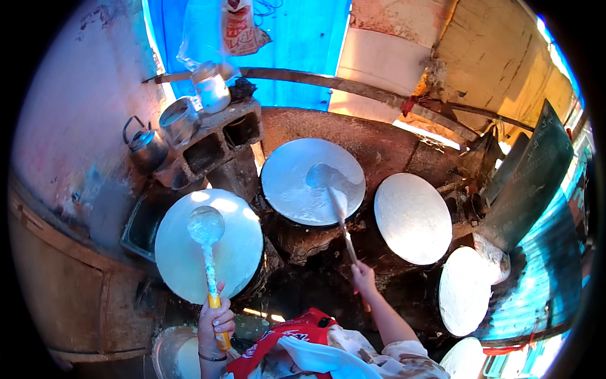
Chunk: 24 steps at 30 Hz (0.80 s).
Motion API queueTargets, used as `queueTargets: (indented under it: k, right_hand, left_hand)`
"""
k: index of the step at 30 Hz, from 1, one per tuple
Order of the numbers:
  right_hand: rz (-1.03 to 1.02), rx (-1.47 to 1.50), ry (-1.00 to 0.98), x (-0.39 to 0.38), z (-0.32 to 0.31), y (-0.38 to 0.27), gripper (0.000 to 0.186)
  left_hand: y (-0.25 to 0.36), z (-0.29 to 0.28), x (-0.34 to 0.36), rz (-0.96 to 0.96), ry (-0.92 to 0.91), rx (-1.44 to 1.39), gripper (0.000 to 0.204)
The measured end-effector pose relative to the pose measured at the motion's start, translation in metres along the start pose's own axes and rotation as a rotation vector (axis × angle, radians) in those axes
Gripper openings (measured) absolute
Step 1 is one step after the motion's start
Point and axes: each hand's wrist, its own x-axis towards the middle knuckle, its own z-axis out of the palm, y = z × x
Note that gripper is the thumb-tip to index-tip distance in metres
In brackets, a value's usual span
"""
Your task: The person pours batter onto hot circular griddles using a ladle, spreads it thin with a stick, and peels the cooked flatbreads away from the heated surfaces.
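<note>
My left hand (216, 325) is closed round the yellow handle of a ladle (209, 256). The ladle's round bowl and shaft are smeared white, and the bowl is over the left round griddle (177, 265), which has a pale, shiny surface. My right hand (364, 278) grips a long-handled spatula (348, 240), its neck coated white. The broad head of the spatula lies on or just above the far middle griddle (287, 183), which is covered in a white layer with streaks; I cannot tell whether it touches.
White-topped round griddles stand to the right (413, 218) and nearer right (464, 290). A pot (165, 354) is at lower left. Concrete blocks (205, 155) hold a jar (211, 91) and a metal mug (180, 120), beside a kettle (146, 150). A dark board (530, 177) leans at right.
</note>
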Motion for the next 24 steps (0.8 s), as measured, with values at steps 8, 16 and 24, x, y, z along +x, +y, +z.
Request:
queueTargets:
  k: [8,16,24]
  right_hand:
    - [0.221,0.173,0.042,0.147,-0.005,-0.11,0.034]
    - [0.112,0.562,0.333,0.082,0.101,-0.057,0.029]
    - [0.2,0.799,0.084,0.071,0.05,-0.099,0.012]
  left_hand:
    - [-0.011,0.009,0.028,-0.045,-0.007,-0.078,0.061]
    - [-0.021,0.014,0.034,-0.131,0.028,-0.138,0.058]
    - [-0.022,0.02,0.045,-0.16,0.037,0.033,0.056]
